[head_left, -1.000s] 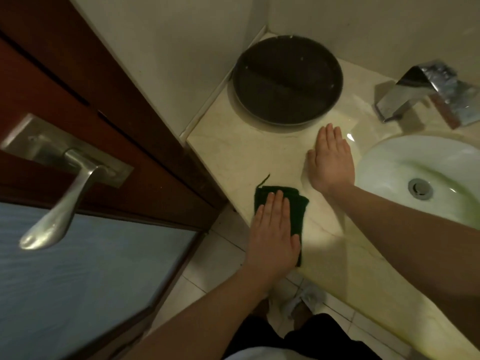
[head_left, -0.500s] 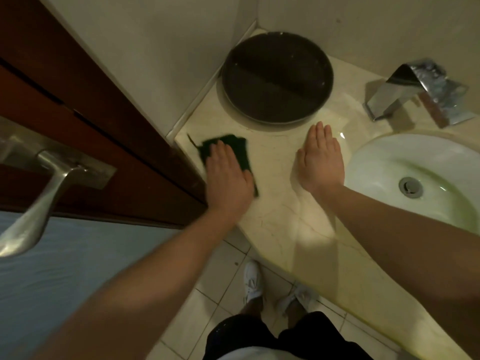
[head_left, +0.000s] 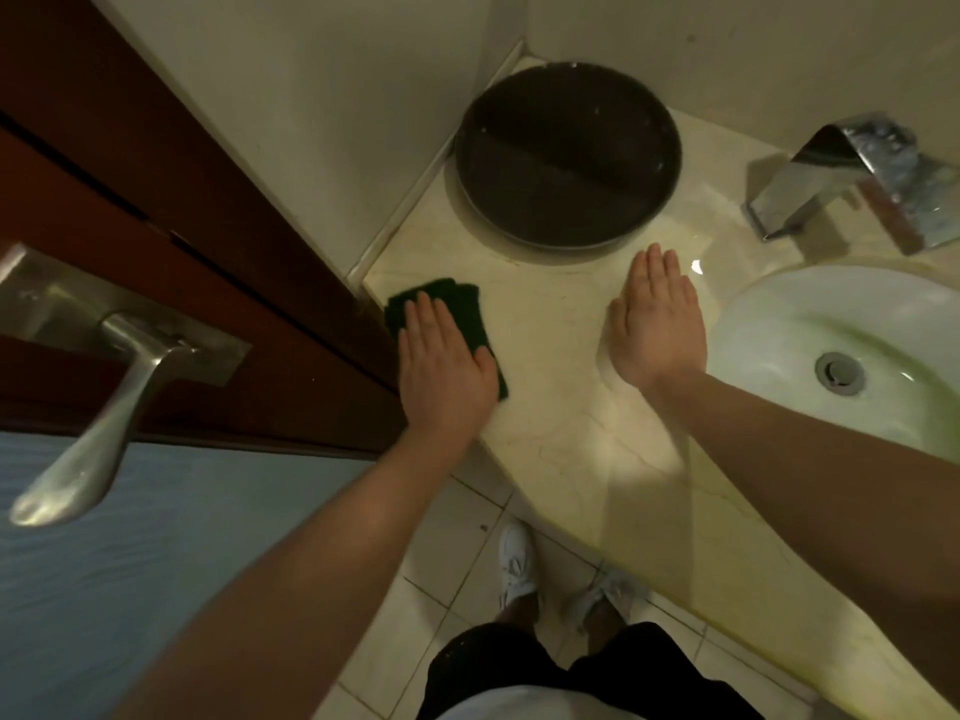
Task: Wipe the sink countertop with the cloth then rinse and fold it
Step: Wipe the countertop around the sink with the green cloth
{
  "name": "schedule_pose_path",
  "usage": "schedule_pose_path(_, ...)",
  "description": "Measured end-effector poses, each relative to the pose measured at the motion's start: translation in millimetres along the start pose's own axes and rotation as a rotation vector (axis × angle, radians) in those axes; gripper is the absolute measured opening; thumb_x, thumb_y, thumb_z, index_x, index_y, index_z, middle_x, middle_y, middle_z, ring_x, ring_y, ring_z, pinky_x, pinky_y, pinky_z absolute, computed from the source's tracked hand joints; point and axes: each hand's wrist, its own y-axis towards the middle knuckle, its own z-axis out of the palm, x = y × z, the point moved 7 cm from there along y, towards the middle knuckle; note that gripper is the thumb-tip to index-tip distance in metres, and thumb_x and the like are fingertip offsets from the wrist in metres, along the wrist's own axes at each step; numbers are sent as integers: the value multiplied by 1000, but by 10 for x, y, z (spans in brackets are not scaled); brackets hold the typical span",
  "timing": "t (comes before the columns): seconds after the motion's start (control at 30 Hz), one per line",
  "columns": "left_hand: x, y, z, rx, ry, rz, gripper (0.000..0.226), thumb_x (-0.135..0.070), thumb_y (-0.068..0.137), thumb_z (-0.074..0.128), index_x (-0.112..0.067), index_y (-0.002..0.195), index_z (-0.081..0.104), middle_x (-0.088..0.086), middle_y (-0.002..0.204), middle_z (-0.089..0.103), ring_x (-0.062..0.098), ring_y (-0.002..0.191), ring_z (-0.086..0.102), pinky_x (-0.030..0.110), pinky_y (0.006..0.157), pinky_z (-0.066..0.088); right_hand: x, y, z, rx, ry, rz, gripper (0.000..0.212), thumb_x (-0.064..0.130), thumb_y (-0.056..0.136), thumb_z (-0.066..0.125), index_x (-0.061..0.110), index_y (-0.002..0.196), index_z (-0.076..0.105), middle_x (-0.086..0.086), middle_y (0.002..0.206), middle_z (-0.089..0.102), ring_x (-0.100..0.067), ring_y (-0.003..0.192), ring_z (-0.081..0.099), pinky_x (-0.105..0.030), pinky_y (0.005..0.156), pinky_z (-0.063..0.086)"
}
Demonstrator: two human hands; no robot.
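A dark green cloth [head_left: 457,304] lies flat at the left corner of the cream marble countertop [head_left: 561,439]. My left hand [head_left: 441,366] presses palm-down on the cloth, fingers together, covering its near half. My right hand [head_left: 657,324] rests flat on the bare counter, fingers straight, just left of the white sink basin [head_left: 789,324]. The chrome faucet [head_left: 857,179] stands behind the basin at the back right.
A round dark tray [head_left: 569,158] sits in the back corner against the wall. A wooden door with a metal lever handle [head_left: 98,407] is close on the left. White shoes [head_left: 517,563] stand on the tiled floor below the counter's curved front edge.
My left hand slid the cloth from the counter's front edge away to the left corner by the wall, then held there. My right hand stayed flat in place.
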Motion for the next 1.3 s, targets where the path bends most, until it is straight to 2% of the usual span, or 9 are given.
schedule_pose_path(0.17,162,591,-142,-45,15,-77,73,-39,93,19,3,151,1,21,161,2,30,149,1,43,122,3,35,-11,-24,-15,12,-4,63,33,98,20,7,153,6,-11,162,5,-26,150,2,-39,121,6)
schedule_pose_path(0.4,-90,1060,-175,-64,1,-85,73,-38,94,21,3,151,1,20,161,2,30,149,0,42,121,2,19,7,-49,-29,31,-1,63,32,98,22,6,153,7,-11,162,6,-26,150,1,-37,121,3)
schedule_pose_path(0.83,-811,531,-10,-65,3,117,74,-38,93,24,4,151,6,21,160,6,32,149,4,43,121,5,-6,6,-41,-4,44,7,62,30,98,23,7,153,5,-11,163,3,-24,150,-1,-37,122,3)
schedule_pose_path(1.0,-1117,257,27,-39,14,233,73,-40,94,25,3,151,7,22,160,6,32,149,5,45,121,9,1,18,-43,-29,46,6,62,28,97,24,7,153,8,-10,162,5,-24,150,1,-36,121,3)
schedule_pose_path(1.13,-1410,69,162,-4,51,435,69,-39,98,21,1,151,5,21,160,4,31,149,3,45,121,8,-35,79,-18,-28,136,-7,63,23,94,31,10,153,14,-10,162,9,-24,150,3,-33,119,3)
schedule_pose_path(1.23,-1422,-13,234,28,30,576,69,-37,96,30,0,151,10,19,161,9,30,149,5,44,121,6,-47,147,-37,123,355,-43,61,14,93,38,12,152,24,-10,162,11,-24,150,3,-32,119,1)
schedule_pose_path(1.3,-1449,-147,260,55,-32,669,69,-34,93,35,0,150,16,18,160,14,30,149,8,44,121,7,-134,44,-61,242,443,-45,54,15,95,42,14,148,35,-8,161,18,-22,149,7,-28,118,2)
